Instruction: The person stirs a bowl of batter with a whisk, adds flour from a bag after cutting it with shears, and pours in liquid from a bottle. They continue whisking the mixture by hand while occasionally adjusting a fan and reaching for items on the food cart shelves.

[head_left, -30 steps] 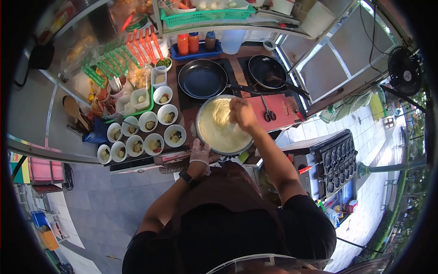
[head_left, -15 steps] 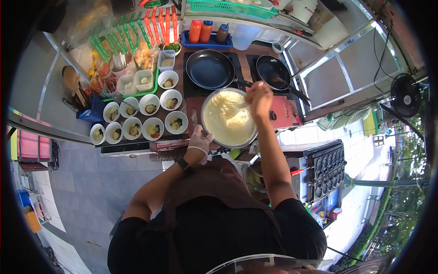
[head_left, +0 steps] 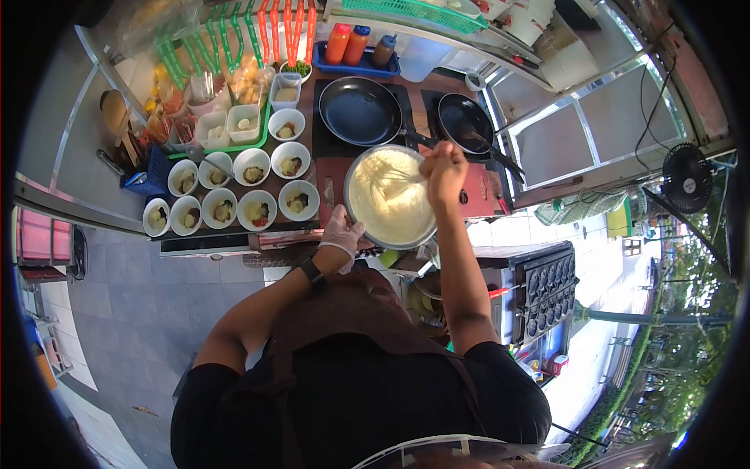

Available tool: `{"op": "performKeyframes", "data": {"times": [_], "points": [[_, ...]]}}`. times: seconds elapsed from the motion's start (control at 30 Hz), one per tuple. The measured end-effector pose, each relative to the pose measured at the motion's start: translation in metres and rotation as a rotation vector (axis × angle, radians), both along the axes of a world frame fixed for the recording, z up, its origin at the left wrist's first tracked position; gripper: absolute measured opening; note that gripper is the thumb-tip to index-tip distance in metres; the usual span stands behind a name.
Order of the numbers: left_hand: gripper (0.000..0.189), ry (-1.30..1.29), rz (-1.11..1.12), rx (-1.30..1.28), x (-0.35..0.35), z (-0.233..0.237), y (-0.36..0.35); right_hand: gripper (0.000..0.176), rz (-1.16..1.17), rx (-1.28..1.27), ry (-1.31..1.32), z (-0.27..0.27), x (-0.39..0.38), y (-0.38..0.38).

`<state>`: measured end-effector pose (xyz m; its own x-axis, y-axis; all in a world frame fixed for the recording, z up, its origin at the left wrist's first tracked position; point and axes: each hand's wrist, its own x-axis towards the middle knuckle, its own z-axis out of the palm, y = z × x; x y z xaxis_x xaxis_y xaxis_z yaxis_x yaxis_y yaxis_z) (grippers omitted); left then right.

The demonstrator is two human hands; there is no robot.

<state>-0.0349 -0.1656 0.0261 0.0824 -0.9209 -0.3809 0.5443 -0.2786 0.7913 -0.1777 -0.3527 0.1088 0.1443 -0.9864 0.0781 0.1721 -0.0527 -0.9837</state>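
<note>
A round metal mixing bowl [head_left: 400, 246] of pale yellow batter [head_left: 380, 213] is at the counter's front edge. My left hand [head_left: 341, 238], in a clear plastic glove, grips the bowl's lower left side. Closed in a fist above the right rim, my right hand [head_left: 445, 175] holds a whisk [head_left: 404, 178]. The whisk's wires dip into the batter, which is ridged around them; most of the handle is hidden by my fingers. Beneath the bowl lies a reddish cutting board [head_left: 478, 187].
Behind the bowl sit a large frying pan [head_left: 359, 111] and a smaller pan [head_left: 464, 117]. Several white bowls [head_left: 256, 211] with portioned ingredients cover the left counter. Sauce bottles [head_left: 356, 47] stand in a blue tray. A molded griddle [head_left: 547, 289] is at right.
The view has shifted slightly, so the counter items appear farther left. My right hand remains on the whisk, and the ridges in the batter have changed shape. My left hand still grips the bowl.
</note>
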Motion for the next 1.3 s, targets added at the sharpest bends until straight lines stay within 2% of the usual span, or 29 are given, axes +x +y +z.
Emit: {"op": "performKeyframes", "data": {"times": [0.07,0.13,0.2,0.23,0.27,0.33,0.37,0.4,0.47,0.5,0.53,0.6,0.67,0.73,0.8,0.83,0.87,0.93,0.97,1.0,1.07,1.1,1.13,1.2,1.23,1.27,1.3], "points": [[0.022,0.009,0.070,0.002,-0.002,0.001,-0.002,0.019,0.200,0.329,0.023,-0.021,0.013,0.015],[0.021,0.012,0.036,-0.007,0.002,-0.001,-0.003,0.019,0.163,0.245,0.183,-0.005,-0.003,-0.003],[0.020,0.020,0.017,-0.004,0.003,0.000,-0.002,0.020,-0.102,-0.008,0.179,0.016,0.003,-0.001],[0.018,-0.009,0.030,0.007,0.002,0.005,-0.003,0.023,-0.078,-0.064,-0.003,0.018,0.001,0.001],[0.017,-0.039,0.038,0.018,0.000,0.007,-0.002,0.023,-0.073,-0.059,0.003,0.010,0.002,0.008],[0.016,-0.042,0.039,-0.004,-0.002,0.000,-0.002,0.028,0.178,0.400,-0.063,-0.013,0.009,0.018],[0.016,-0.042,0.045,-0.026,-0.003,-0.003,-0.003,0.030,0.197,0.387,-0.008,-0.006,-0.002,0.004],[0.016,-0.041,0.052,-0.028,-0.002,-0.007,-0.005,0.031,0.060,0.222,0.151,-0.002,-0.008,-0.004],[0.017,-0.062,0.009,0.037,-0.001,-0.004,-0.004,0.032,-0.110,-0.080,0.098,0.022,-0.004,0.001],[0.017,-0.057,0.010,0.047,-0.005,-0.004,0.000,0.035,-0.095,-0.097,-0.066,0.014,-0.002,0.001],[0.017,-0.039,0.066,0.041,-0.008,-0.003,-0.001,0.034,-0.059,-0.045,-0.130,-0.014,0.004,0.001],[0.018,-0.030,0.111,0.021,-0.009,-0.004,-0.005,0.034,0.315,0.394,-0.103,-0.032,-0.008,-0.001],[0.018,-0.005,0.098,0.000,-0.007,-0.012,-0.006,0.029,0.043,0.148,0.154,-0.003,-0.007,-0.007],[0.018,-0.009,0.064,0.042,-0.006,-0.011,-0.004,0.026,-0.039,-0.025,-0.014,0.012,-0.004,-0.004],[0.018,-0.128,0.057,0.054,-0.007,-0.005,-0.004,0.027,0.093,-0.001,-0.144,-0.020,0.009,0.011],[0.018,-0.135,0.053,0.046,-0.006,-0.008,-0.006,0.025,0.449,0.460,-0.255,-0.026,-0.007,0.001],[0.018,-0.101,0.060,0.037,-0.008,-0.015,-0.006,0.025,0.452,0.453,-0.255,-0.014,-0.009,-0.004],[0.017,-0.063,0.083,0.038,-0.007,-0.023,-0.006,0.026,-0.028,0.115,0.230,0.010,-0.008,-0.013],[0.017,-0.152,0.073,0.006,-0.007,-0.025,-0.007,0.024,-0.015,-0.061,0.114,0.017,-0.010,-0.012],[0.017,-0.242,0.057,-0.025,-0.009,-0.027,-0.005,0.024,-0.012,-0.053,0.117,0.006,-0.006,-0.008],[0.017,-0.190,0.064,0.028,-0.010,-0.017,-0.003,0.028,0.127,0.230,-0.041,-0.027,0.005,-0.001],[0.017,-0.132,0.081,0.076,-0.010,-0.013,-0.005,0.030,0.340,0.480,-0.155,-0.028,-0.008,-0.011],[0.017,-0.135,0.082,0.070,-0.010,-0.014,-0.006,0.030,0.341,0.474,-0.156,-0.021,-0.012,-0.017],[0.018,-0.066,0.085,0.021,-0.009,-0.025,-0.006,0.030,0.038,0.046,0.242,0.004,-0.007,-0.023],[0.018,-0.062,0.090,0.031,-0.011,-0.035,-0.005,0.027,0.035,0.035,0.045,0.018,-0.001,-0.017],[0.019,-0.183,0.091,-0.002,-0.013,-0.043,-0.004,0.027,0.033,0.045,0.048,0.010,0.000,-0.010],[0.020,-0.310,0.087,-0.045,-0.013,-0.050,-0.007,0.027,0.212,0.287,-0.011,-0.001,0.003,-0.003]]}}
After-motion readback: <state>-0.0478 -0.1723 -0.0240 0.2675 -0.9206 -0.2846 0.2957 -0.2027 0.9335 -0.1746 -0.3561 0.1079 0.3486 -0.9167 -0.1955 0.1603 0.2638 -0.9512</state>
